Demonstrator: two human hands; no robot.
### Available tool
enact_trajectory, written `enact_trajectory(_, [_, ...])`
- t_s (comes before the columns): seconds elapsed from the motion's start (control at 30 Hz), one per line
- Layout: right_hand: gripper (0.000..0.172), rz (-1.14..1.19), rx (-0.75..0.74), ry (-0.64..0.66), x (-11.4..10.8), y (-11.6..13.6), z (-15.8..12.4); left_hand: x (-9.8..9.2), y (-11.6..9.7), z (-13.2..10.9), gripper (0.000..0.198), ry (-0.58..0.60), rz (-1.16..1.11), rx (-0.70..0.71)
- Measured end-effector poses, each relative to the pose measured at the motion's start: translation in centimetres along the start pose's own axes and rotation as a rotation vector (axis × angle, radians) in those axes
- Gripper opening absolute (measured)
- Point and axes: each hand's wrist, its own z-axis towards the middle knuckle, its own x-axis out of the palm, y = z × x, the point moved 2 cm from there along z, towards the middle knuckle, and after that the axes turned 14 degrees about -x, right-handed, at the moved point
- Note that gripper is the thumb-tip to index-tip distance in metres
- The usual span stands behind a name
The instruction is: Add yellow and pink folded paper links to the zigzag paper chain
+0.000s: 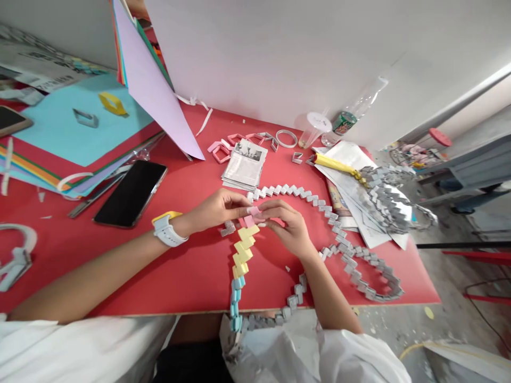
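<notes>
A zigzag folded-paper chain (pixel 242 251) runs up from my lap, blue low down, then yellow, then pink at its upper end. My left hand (pixel 221 208) pinches the pink end from the left. From the right, my right hand (pixel 288 223) pinches the same pink links, thumb and fingers close together. A long grey newsprint chain (pixel 293 190) curves across the table behind and to the right of both hands. A short grey folded piece (pixel 228 229) lies just under my left hand. Beyond the hands sits a stack of cut newspaper (pixel 245 164).
Pink folded links (pixel 221 151), a tape ring (pixel 286 139), a lidded plastic cup (pixel 315 127) and a bottle (pixel 345 121) stand or lie along the wall. A black phone (pixel 131 193) and coloured paper sheets (pixel 85 119) are on the left. The red table (pixel 191 276) ends near my lap.
</notes>
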Motion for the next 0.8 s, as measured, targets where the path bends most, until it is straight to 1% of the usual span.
enact_trajectory(0.03, [0.020,-0.009,-0.011,0.014,0.1,0.1,0.0,0.0,0.1,0.0,0.029,-0.003,0.016,0.001])
enact_trajectory(0.07, [0.022,-0.014,-0.019,0.035,0.2,0.2,0.0,0.0,0.1,0.1,0.029,-0.030,0.038,0.004])
enact_trajectory(0.17, [0.025,-0.028,-0.027,0.130,0.9,0.3,-0.2,-0.2,0.3,0.2,0.030,-0.163,0.134,0.024])
enact_trajectory(0.2, [0.025,-0.028,-0.030,0.163,1.1,0.3,-0.3,-0.3,0.4,0.2,0.030,-0.187,0.168,0.034])
enact_trajectory(0.23, [0.025,-0.027,-0.034,0.188,1.3,0.3,-0.3,-0.4,0.4,0.2,0.030,-0.187,0.194,0.040])
enact_trajectory(0.3, [0.026,-0.025,-0.040,0.188,1.6,0.3,-0.4,-0.6,0.5,0.3,0.031,-0.115,0.214,0.025])
enact_trajectory(0.4, [0.023,-0.040,-0.026,0.144,1.5,0.3,-0.3,-0.9,0.6,0.4,0.034,0.046,0.189,-0.057])
enact_trajectory(0.43, [0.022,-0.043,-0.015,0.135,1.5,0.3,-0.3,-0.9,0.7,0.5,0.034,0.077,0.185,-0.081])
enact_trajectory(0.47, [0.021,-0.041,-0.003,0.131,1.5,0.3,-0.3,-0.9,0.7,0.5,0.033,0.083,0.187,-0.094])
enact_trajectory(0.5, [0.021,-0.036,0.009,0.130,1.5,0.3,-0.2,-0.9,0.8,0.5,0.030,0.064,0.198,-0.094])
enact_trajectory(0.57, [0.021,-0.028,0.027,0.122,1.5,0.2,-0.2,-0.6,0.8,0.4,0.022,-0.026,0.257,-0.060])
enact_trajectory(0.63, [0.020,-0.026,0.044,0.109,1.7,0.1,-0.3,-0.3,0.4,0.1,0.015,-0.126,0.378,-0.001])
enact_trajectory(0.67, [0.020,-0.024,0.051,0.106,1.8,0.0,-0.4,-0.1,0.0,-0.1,0.015,-0.176,0.468,0.045])
enact_trajectory(0.73, [0.021,-0.014,0.061,0.118,2.1,-0.3,-0.6,0.0,-1.2,-0.8,0.019,-0.301,0.748,0.161])
enact_trajectory(0.8, [0.022,-0.007,0.063,0.148,2.4,-0.5,-0.8,-0.2,-2.8,-1.5,0.027,-0.430,1.163,0.271])
